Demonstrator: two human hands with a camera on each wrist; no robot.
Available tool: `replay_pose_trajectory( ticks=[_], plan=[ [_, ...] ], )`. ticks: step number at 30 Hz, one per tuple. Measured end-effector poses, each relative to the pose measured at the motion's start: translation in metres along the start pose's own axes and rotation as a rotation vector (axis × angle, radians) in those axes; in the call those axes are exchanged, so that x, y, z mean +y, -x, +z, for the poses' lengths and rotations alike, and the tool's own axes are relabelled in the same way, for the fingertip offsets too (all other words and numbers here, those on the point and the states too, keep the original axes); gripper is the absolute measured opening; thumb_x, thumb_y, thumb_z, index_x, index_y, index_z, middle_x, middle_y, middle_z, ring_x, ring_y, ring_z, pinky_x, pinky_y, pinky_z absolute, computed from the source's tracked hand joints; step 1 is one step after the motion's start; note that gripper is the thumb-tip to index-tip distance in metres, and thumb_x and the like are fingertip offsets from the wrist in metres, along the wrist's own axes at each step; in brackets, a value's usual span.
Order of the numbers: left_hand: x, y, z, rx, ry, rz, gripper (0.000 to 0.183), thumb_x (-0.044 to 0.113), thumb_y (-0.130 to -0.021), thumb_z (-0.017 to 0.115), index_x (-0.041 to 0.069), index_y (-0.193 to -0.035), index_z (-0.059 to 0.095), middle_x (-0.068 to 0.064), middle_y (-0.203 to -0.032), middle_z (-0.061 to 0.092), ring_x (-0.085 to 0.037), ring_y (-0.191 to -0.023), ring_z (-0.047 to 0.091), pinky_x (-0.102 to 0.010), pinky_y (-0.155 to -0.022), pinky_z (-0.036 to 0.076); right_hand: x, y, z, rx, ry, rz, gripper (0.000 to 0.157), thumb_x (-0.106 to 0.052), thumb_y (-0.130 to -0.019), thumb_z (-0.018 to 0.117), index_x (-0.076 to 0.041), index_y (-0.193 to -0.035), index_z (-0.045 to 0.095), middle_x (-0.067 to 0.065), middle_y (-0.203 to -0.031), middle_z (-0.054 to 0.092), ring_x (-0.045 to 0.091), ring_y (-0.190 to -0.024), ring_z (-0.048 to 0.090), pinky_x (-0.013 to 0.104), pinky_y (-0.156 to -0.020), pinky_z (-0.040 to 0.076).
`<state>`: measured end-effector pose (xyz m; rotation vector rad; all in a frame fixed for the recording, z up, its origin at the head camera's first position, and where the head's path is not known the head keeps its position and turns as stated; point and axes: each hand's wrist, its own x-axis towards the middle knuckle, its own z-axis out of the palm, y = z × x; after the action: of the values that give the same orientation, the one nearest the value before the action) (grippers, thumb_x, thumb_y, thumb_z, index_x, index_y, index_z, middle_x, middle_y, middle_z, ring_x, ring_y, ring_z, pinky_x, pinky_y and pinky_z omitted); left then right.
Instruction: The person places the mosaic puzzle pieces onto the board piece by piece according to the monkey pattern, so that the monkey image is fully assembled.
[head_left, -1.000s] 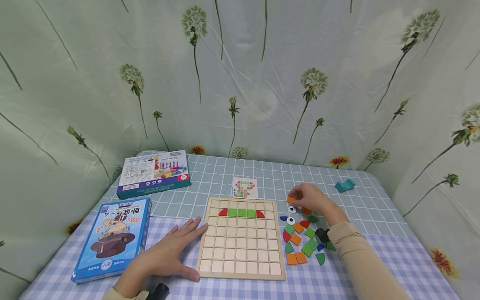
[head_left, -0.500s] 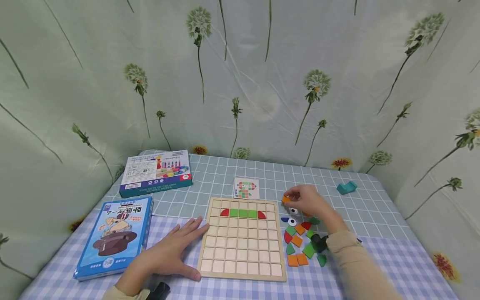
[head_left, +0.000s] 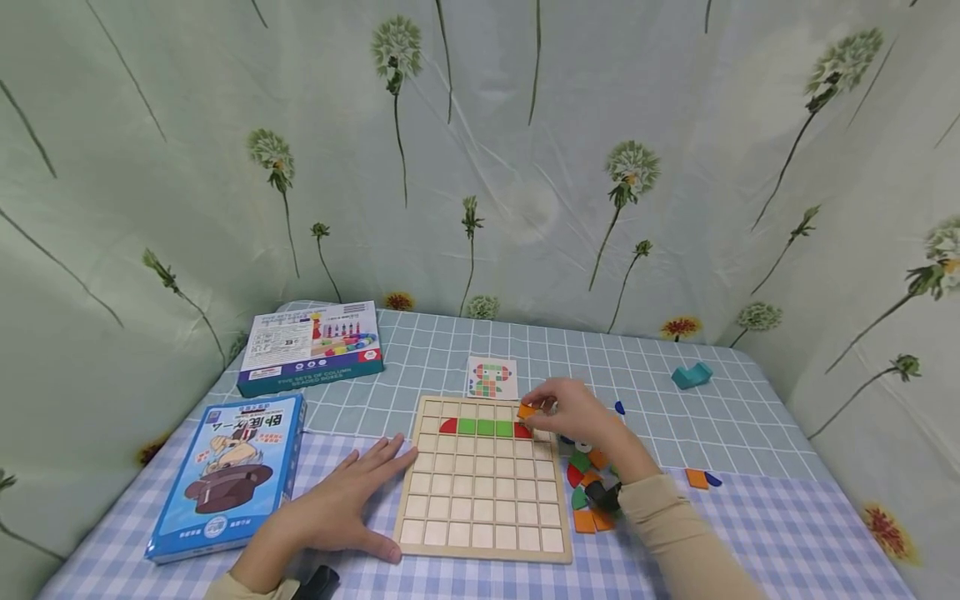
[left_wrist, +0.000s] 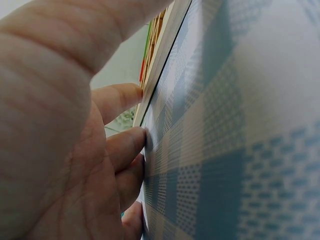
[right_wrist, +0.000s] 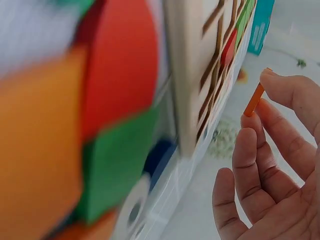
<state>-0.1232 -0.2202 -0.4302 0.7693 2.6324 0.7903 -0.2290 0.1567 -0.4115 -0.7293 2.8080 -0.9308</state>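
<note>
In the head view a wooden grid board (head_left: 483,510) lies on the cloth. Along its second row sit several green square tiles (head_left: 485,427) between two red curved pieces (head_left: 448,426). My right hand (head_left: 577,421) pinches an orange square tile (head_left: 527,412) over the board's upper right, close to the right red piece. Thumb and fingertips grip that tile by its edges in the right wrist view, where it looks clear of the board. My left hand (head_left: 341,504) rests on the cloth with fingers spread, thumb and index at the board's left edge.
Loose coloured tiles (head_left: 585,522) lie right of the board, partly hidden by my right arm. A pattern card (head_left: 492,377) lies behind the board. Two boxes, one blue (head_left: 228,475) and one teal-edged (head_left: 311,346), stand left. A teal block (head_left: 692,375) sits back right.
My right hand has carried the orange tile left from the loose pieces to above the board's upper right. The left hand stays in place.
</note>
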Motion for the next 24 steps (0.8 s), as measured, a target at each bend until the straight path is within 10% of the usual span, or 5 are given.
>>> replay_pose_trajectory(
  ticks=[24],
  plan=[
    [-0.001,-0.001,0.000,-0.003,0.001,0.001,0.123,0.065,-0.072,0.092,0.018,-0.170,0.035,-0.019,-0.179,0.023,-0.052,-0.164,0.019,-0.084,-0.123,0.014,-0.061,-0.033,0.044,-0.160,-0.056,-0.123,0.023,-0.016,-0.093,0.085,-0.009,-0.114,0.082,0.002,-0.109,0.081,0.007,-0.088,0.067,0.022,-0.081,0.058]
  ],
)
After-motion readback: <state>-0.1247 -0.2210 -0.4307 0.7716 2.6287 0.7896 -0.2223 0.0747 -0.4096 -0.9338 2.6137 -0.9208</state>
